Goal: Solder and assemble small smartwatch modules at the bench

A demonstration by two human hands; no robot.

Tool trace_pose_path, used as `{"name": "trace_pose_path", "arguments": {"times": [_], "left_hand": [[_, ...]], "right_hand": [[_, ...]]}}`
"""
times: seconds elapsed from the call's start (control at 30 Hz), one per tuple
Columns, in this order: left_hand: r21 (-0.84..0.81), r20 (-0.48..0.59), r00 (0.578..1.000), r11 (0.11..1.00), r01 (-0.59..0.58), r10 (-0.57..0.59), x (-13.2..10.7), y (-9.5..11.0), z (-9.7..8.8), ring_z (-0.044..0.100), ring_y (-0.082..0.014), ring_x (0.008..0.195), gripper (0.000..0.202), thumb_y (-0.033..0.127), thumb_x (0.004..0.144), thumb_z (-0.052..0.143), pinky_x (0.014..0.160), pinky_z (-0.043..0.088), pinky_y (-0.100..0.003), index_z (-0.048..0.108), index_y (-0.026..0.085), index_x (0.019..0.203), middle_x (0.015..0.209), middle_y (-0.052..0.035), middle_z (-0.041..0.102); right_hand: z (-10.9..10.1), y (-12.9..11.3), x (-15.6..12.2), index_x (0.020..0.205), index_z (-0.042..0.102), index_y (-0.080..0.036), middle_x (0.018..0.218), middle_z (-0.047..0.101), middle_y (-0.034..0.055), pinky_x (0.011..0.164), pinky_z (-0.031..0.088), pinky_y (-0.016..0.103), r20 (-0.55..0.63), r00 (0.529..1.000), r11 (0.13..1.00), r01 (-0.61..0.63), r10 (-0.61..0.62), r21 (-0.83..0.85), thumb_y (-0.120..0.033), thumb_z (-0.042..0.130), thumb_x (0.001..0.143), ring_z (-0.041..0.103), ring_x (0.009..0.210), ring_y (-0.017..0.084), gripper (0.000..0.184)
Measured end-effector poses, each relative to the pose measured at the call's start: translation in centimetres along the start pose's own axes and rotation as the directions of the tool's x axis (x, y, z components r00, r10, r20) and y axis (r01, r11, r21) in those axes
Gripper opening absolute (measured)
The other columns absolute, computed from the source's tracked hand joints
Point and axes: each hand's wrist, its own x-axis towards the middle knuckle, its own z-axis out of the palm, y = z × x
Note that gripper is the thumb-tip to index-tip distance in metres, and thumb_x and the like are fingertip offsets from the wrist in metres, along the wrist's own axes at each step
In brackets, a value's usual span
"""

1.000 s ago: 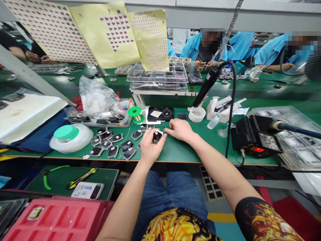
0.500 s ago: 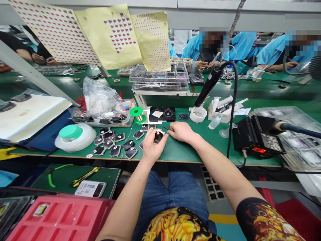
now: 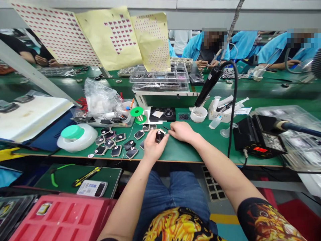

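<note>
In my left hand point(image 3: 154, 147) is a dark square-faced watch case point(image 3: 159, 135) with a pale frame and a small white label, gripped between thumb and fingers just above the bench. My right hand point(image 3: 182, 131) is curled right beside it, fingertips near the case's right edge. A thin dark tool point(image 3: 166, 128) pokes out past the right fingers; its kind and most of its length are hidden. Several similar watch cases point(image 3: 116, 150) with small labels lie spread to the left of my hands.
Solder wire on a green spool point(image 3: 137, 115), a black fixture point(image 3: 169, 114), a tray of tiny screws point(image 3: 184, 116) and a white cup point(image 3: 199, 114) line the back. At right stand a soldering station point(image 3: 258, 137) and its cable. A hanging black electric screwdriver point(image 3: 207, 86) reaches down above the cup.
The view has shifted slightly. Both hands keep nearly the same pose, the left one still on the watch case and the right one close beside it.
</note>
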Motion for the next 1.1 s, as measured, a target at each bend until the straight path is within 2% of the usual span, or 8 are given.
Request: {"name": "trace_pose_path", "arguments": {"times": [0.23, 0.53, 0.7, 0.77, 0.83, 0.9, 1.07, 1.1], "left_hand": [[-0.048, -0.01, 0.994, 0.993, 0.111, -0.112, 0.1, 0.3, -0.4, 0.064, -0.0161, 0.083, 0.029, 0.042, 0.093, 0.081, 0.078, 0.054, -0.029, 0.074, 0.022, 0.113, 0.094, -0.0019, 0.067], [-0.078, 0.039, 0.991, 0.988, 0.133, -0.131, 0.1, 0.1, -0.3, 0.069, -0.0201, 0.094, 0.029, 0.046, 0.097, 0.076, 0.088, 0.055, -0.033, 0.073, 0.02, 0.111, 0.099, -0.0054, 0.071], [-0.149, 0.074, 0.975, 0.965, 0.218, -0.209, 0.1, 0.3, -0.6, 0.067, -0.0194, 0.091, 0.034, 0.05, 0.093, 0.079, 0.084, 0.055, -0.032, 0.075, 0.021, 0.112, 0.1, -0.0054, 0.07], [-0.27, 0.155, 0.942, 0.904, 0.331, -0.298, 0.2, 0.3, -0.8, 0.064, -0.0172, 0.081, 0.038, 0.054, 0.093, 0.079, 0.075, 0.053, -0.03, 0.076, 0.02, 0.112, 0.091, -0.0037, 0.068], [-0.405, 0.279, 0.878, 0.782, 0.474, -0.389, 0.2, 0.3, -1.1, 0.058, -0.0139, 0.068, 0.043, 0.058, 0.093, 0.078, 0.065, 0.049, -0.027, 0.076, 0.019, 0.113, 0.079, -0.0007, 0.064], [-0.484, 0.363, 0.825, 0.669, 0.565, -0.434, 0.2, 0.3, -1.4, 0.052, -0.0111, 0.06, 0.048, 0.06, 0.092, 0.079, 0.059, 0.045, -0.026, 0.076, 0.018, 0.114, 0.073, 0.0017, 0.06], [-0.534, 0.394, 0.813, 0.612, 0.583, -0.43, 0.0, 0.5, -1.5, 0.045, -0.0075, 0.057, 0.047, 0.057, 0.089, 0.084, 0.052, 0.038, -0.023, 0.077, 0.018, 0.114, 0.071, 0.0029, 0.056], [-0.559, 0.403, 0.805, 0.58, 0.593, -0.435, 0.0, 0.5, -1.5, 0.042, -0.0068, 0.056, 0.046, 0.056, 0.089, 0.084, 0.051, 0.036, -0.022, 0.077, 0.017, 0.113, 0.07, 0.0033, 0.054]], "right_hand": [[0.2, 0.1, 0.2, 0.095, 0.073, -0.019, 0.104, 0.076, 0.0092, 0.072, 0.038, 0.031, -0.006, 1.0, 1.0, -0.008, 0.008, 0.001, -0.04, 0.067, 0.108, 0.07, 0.093, 0.026, 0.025], [0.2, -0.1, 0.2, 0.093, 0.073, -0.019, 0.102, 0.077, 0.0086, 0.07, 0.036, 0.031, -0.012, 1.0, 1.0, -0.006, 0.006, 0.009, -0.039, 0.068, 0.108, 0.07, 0.092, 0.025, 0.025], [0.1, -0.2, 0.2, 0.095, 0.073, -0.02, 0.103, 0.077, 0.0077, 0.072, 0.037, 0.031, -0.005, 1.0, 0.999, -0.018, 0.018, 0.035, -0.04, 0.069, 0.107, 0.07, 0.093, 0.025, 0.024], [0.0, -0.3, 0.2, 0.094, 0.073, -0.02, 0.102, 0.077, 0.0076, 0.072, 0.038, 0.03, -0.004, 1.0, 0.999, -0.025, 0.025, 0.046, -0.04, 0.07, 0.106, 0.069, 0.092, 0.025, 0.023], [-0.1, -0.3, 0.2, 0.093, 0.073, -0.02, 0.101, 0.077, 0.0078, 0.073, 0.038, 0.03, -0.003, 1.0, 0.998, -0.03, 0.03, 0.058, -0.039, 0.071, 0.106, 0.069, 0.091, 0.025, 0.023], [-0.1, -0.4, 0.2, 0.092, 0.073, -0.019, 0.1, 0.076, 0.0084, 0.073, 0.038, 0.03, -0.005, 0.999, 0.996, -0.031, 0.032, 0.078, -0.038, 0.07, 0.106, 0.069, 0.091, 0.025, 0.023], [0.1, -0.3, 0.1, 0.085, 0.071, -0.018, 0.098, 0.076, 0.0091, 0.074, 0.038, 0.031, -0.025, 0.999, 0.984, -0.04, 0.045, 0.172, -0.033, 0.073, 0.102, 0.068, 0.091, 0.025, 0.023], [0.1, -0.3, 0.2, 0.084, 0.07, -0.018, 0.097, 0.076, 0.009, 0.075, 0.039, 0.03, -0.035, 0.998, 0.978, -0.045, 0.053, 0.201, -0.032, 0.074, 0.102, 0.068, 0.091, 0.025, 0.023]]}}
